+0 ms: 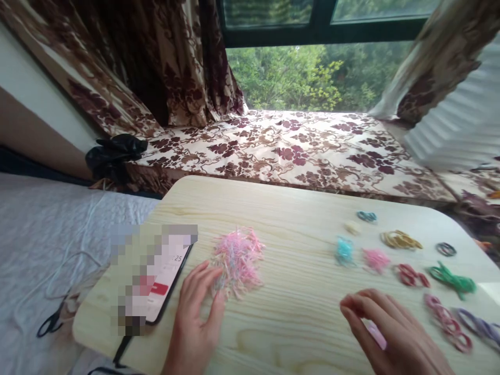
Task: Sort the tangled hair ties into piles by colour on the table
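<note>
My left hand (200,307) is at the left edge of a loose pile of thin pink and pale strands (239,260), thumb and fingers apart, fingertips at the strands. Off to the right, my right hand (394,328) hovers over the table with thumb and fingertips pinched together. A small pink piece (377,335) shows through the gap between thumb and palm; whether it is held or lies on the table I cannot tell. Beyond that hand are a small turquoise heap (344,251) and a small pink heap (376,259).
On the light wooden table (297,307), hair ties lie at the right: green (453,278), dark red (412,275), yellow (401,239), pink (448,323) and purple (478,324). A phone (167,276) with a cable lies left. A floral-covered sill (289,148) borders the far edge.
</note>
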Available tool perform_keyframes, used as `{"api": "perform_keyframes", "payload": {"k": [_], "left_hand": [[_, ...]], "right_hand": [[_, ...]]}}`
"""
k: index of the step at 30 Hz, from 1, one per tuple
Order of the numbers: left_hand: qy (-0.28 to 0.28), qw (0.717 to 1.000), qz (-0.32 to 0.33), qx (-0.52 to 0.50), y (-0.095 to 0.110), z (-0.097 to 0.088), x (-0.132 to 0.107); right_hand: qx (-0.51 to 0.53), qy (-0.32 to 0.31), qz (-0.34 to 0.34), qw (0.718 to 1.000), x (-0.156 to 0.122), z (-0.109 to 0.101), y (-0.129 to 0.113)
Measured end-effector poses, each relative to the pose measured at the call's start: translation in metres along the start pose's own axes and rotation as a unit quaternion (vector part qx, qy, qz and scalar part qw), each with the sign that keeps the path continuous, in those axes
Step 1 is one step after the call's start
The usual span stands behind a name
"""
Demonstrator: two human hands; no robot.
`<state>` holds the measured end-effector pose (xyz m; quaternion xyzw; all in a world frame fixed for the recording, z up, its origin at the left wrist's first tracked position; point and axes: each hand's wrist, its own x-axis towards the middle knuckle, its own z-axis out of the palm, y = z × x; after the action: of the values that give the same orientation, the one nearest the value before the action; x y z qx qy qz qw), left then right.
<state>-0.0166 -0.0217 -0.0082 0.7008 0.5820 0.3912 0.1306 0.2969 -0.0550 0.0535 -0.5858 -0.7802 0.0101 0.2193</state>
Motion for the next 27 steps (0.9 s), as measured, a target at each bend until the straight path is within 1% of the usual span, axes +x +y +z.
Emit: {"api": "perform_keyframes", "payload": {"k": [2, 5, 8, 11, 14, 17, 21, 27], "left_hand": [[0.009, 1.000, 0.004, 0.010, -0.004, 0.001, -0.001], [0.010, 1.000, 0.014, 0.021, -0.014, 0.003, -0.004], [-0.005, 0.999, 0.039, 0.035, -0.024, 0.004, -0.006], [0.000, 0.998, 0.040, 0.038, -0.031, 0.004, -0.008], [-0.006, 0.998, 0.035, 0.045, -0.035, 0.004, -0.009], [-0.021, 0.997, 0.041, 0.054, -0.040, 0.004, -0.010], [-0.027, 0.997, 0.046, 0.057, -0.045, 0.004, -0.012], [-0.031, 0.996, 0.053, 0.065, -0.045, 0.003, -0.012]], "right_hand": [[-0.034, 0.033, 0.021, 0.999, -0.005, -0.009, 0.020], [-0.076, 0.074, 0.072, 0.992, -0.009, -0.018, 0.048], [-0.084, 0.071, 0.113, 0.987, -0.010, -0.022, 0.072], [-0.079, 0.059, 0.143, 0.985, -0.008, -0.021, 0.087], [-0.077, 0.038, 0.168, 0.982, -0.003, -0.018, 0.095], [-0.077, 0.014, 0.184, 0.980, 0.003, -0.014, 0.098], [-0.085, -0.018, 0.198, 0.976, 0.009, -0.012, 0.101], [-0.125, -0.025, 0.210, 0.969, 0.009, -0.013, 0.101]]}}
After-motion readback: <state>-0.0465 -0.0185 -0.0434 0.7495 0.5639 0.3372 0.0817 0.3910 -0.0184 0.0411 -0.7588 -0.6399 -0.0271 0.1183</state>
